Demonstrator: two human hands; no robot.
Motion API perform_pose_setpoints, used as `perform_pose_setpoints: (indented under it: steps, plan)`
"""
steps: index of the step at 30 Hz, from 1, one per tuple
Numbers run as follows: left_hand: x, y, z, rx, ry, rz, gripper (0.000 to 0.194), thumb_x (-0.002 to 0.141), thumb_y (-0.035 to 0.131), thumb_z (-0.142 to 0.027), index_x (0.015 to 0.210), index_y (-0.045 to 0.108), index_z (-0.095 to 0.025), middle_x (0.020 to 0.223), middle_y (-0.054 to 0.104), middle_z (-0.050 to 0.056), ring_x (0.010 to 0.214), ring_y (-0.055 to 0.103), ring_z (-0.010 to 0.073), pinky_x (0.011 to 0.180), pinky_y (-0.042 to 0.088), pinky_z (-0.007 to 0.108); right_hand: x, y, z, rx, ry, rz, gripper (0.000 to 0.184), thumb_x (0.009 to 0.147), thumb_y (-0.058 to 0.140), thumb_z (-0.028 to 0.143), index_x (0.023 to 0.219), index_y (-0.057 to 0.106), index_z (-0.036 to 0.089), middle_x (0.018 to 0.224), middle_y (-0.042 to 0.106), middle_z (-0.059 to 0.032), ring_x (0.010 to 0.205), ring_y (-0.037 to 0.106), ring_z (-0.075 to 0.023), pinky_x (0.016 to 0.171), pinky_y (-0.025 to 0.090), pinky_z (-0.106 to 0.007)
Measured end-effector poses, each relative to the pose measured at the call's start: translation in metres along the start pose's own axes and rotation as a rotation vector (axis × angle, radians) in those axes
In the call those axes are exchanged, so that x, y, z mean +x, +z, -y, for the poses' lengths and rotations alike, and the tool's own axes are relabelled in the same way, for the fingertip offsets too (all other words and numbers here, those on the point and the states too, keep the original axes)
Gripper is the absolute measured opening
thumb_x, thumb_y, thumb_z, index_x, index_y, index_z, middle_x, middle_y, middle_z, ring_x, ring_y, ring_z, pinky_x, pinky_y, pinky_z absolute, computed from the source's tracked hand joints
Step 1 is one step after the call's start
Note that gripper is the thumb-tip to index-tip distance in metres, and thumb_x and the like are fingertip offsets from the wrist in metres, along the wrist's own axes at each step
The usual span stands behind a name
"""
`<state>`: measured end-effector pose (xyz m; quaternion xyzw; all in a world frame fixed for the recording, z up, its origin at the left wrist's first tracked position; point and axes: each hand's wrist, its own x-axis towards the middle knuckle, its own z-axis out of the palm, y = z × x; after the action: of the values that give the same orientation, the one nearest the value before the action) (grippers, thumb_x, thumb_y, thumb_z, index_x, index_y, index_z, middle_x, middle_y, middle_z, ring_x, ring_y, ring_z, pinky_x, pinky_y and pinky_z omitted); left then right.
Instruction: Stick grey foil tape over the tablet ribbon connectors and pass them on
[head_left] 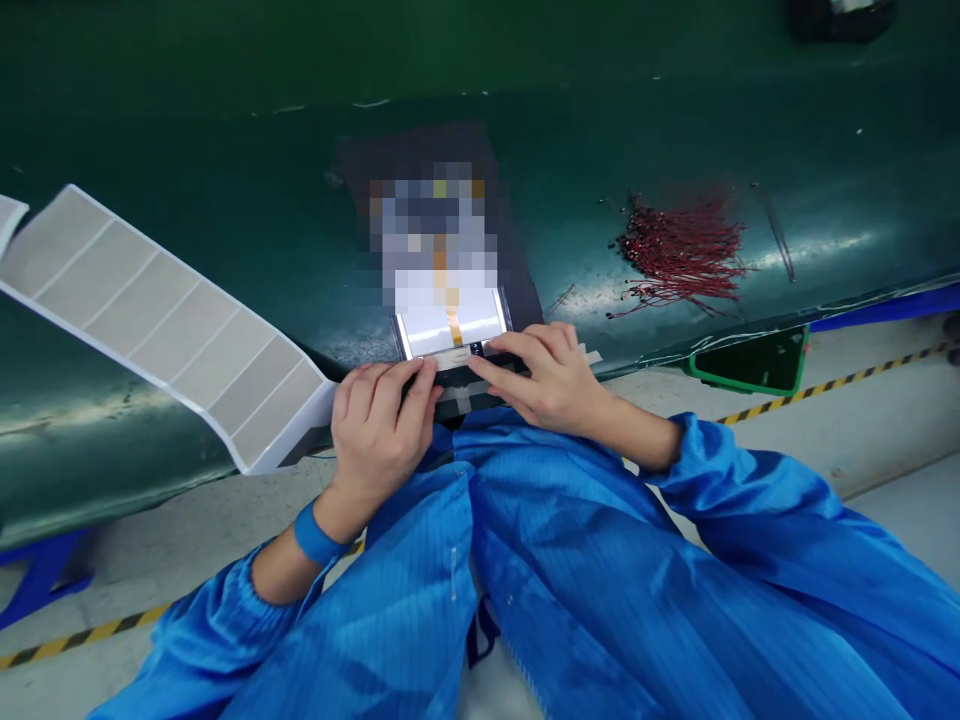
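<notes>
A flat white panel [424, 330] with an orange tape strip [453, 318] down its middle lies on a dark mat [517, 255]. Its upper part is blurred out. Along the panel's near edge runs a pale narrow strip [451, 358]. My left hand [386, 420] is closed, thumb and fingertips together on the left end of this strip. From the other side, my right hand [551, 380] presses thumb and forefinger at the strip's right part, beside a small black piece [477, 349]. Its other fingers are bent.
A sheet of grey labels [180, 320] curves over the table's front edge at left. On the green tabletop [225, 180], a heap of thin red wires [682, 250] lies at right. A green-rimmed tray [750, 370] sits below the edge. A dark object [840, 20] stands far right.
</notes>
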<state>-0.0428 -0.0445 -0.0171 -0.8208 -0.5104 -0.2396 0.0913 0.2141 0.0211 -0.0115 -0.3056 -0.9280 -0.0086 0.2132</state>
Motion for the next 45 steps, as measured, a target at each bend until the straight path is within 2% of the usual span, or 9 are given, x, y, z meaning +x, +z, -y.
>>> perform_pose_setpoints:
  steps: [5,11,16,23,26,30,34,40,45]
  plan:
    - [0.002,0.001,-0.003,0.069,-0.059,0.010,0.034,0.093,0.075,-0.029,0.122,0.072,-0.011,0.108,0.074,0.017,0.102,0.063,0.0320,0.095,0.047,0.046,0.007,0.017,0.003,-0.013,0.037,0.003,0.034,0.104,0.062,0.028,0.137,0.068,0.031,0.129,0.069,-0.0092,0.117,0.052,-0.0256,0.093,0.037,-0.041]
    - [-0.008,0.001,-0.012,0.035,-0.153,0.085,0.050,0.099,0.068,-0.030,0.147,0.061,-0.017,0.124,0.071,0.019,0.112,0.063,0.0340,0.100,0.040,0.050,0.005,0.019,0.002,0.050,0.156,0.014,0.032,0.104,0.064,0.035,0.134,0.071,0.036,0.125,0.065,-0.0096,0.118,0.051,-0.0275,0.092,0.036,-0.043]
    - [-0.004,0.001,-0.020,0.101,-0.138,0.142,0.051,0.100,0.062,-0.026,0.147,0.059,-0.009,0.124,0.071,0.022,0.113,0.064,0.0352,0.104,0.039,0.051,0.009,0.019,0.005,0.063,0.122,-0.023,0.030,0.103,0.060,0.026,0.130,0.072,0.030,0.131,0.063,-0.0121,0.122,0.049,-0.0285,0.095,0.038,-0.044]
    - [-0.009,-0.001,-0.010,0.047,-0.087,0.088,0.053,0.094,0.067,-0.023,0.146,0.061,-0.014,0.125,0.071,0.019,0.117,0.062,0.0337,0.106,0.042,0.050,0.001,0.017,-0.002,0.091,0.064,0.023,0.044,0.101,0.061,0.027,0.143,0.066,0.037,0.140,0.061,-0.0099,0.127,0.048,-0.0298,0.103,0.037,-0.049]
    - [-0.014,-0.003,-0.007,0.034,-0.089,0.094,0.059,0.095,0.065,-0.023,0.153,0.055,-0.015,0.129,0.069,0.020,0.117,0.062,0.0338,0.105,0.044,0.049,-0.001,0.018,-0.005,0.097,0.022,0.019,0.048,0.100,0.059,0.021,0.145,0.064,0.038,0.137,0.063,-0.0096,0.128,0.050,-0.0288,0.102,0.039,-0.048]
    - [-0.021,-0.009,-0.006,-0.066,-0.159,0.143,0.067,0.096,0.065,-0.025,0.160,0.048,-0.016,0.145,0.061,0.024,0.130,0.058,0.0386,0.108,0.045,0.052,-0.005,0.014,-0.012,0.183,0.146,-0.035,0.040,0.099,0.062,0.029,0.138,0.068,0.033,0.142,0.060,-0.0111,0.129,0.052,-0.0312,0.106,0.041,-0.053]
    - [-0.023,-0.007,-0.015,-0.100,-0.188,0.147,0.078,0.097,0.064,-0.029,0.167,0.033,-0.010,0.162,0.046,0.029,0.145,0.050,0.0436,0.115,0.044,0.056,-0.004,0.010,-0.005,0.130,0.094,0.058,0.050,0.102,0.062,0.040,0.152,0.058,0.034,0.157,0.056,-0.0112,0.143,0.048,-0.0341,0.114,0.038,-0.057]
    - [-0.012,-0.017,-0.015,-0.095,-0.202,0.137,0.069,0.094,0.071,-0.027,0.158,0.048,-0.014,0.158,0.053,0.025,0.141,0.054,0.0461,0.115,0.046,0.064,0.040,0.023,0.006,-0.017,-0.102,0.172,0.045,0.111,0.047,0.028,0.154,0.054,0.021,0.162,0.056,-0.0149,0.151,0.050,-0.0342,0.120,0.038,-0.063]
    - [-0.001,-0.052,0.015,-0.056,-0.193,0.038,0.062,0.088,0.079,-0.017,0.146,0.060,-0.016,0.155,0.055,0.027,0.144,0.051,0.0503,0.114,0.047,0.070,0.103,0.030,-0.045,-0.118,0.045,0.287,0.049,0.114,0.032,0.028,0.155,0.052,0.009,0.165,0.051,-0.0204,0.152,0.047,-0.0397,0.102,0.054,-0.058]
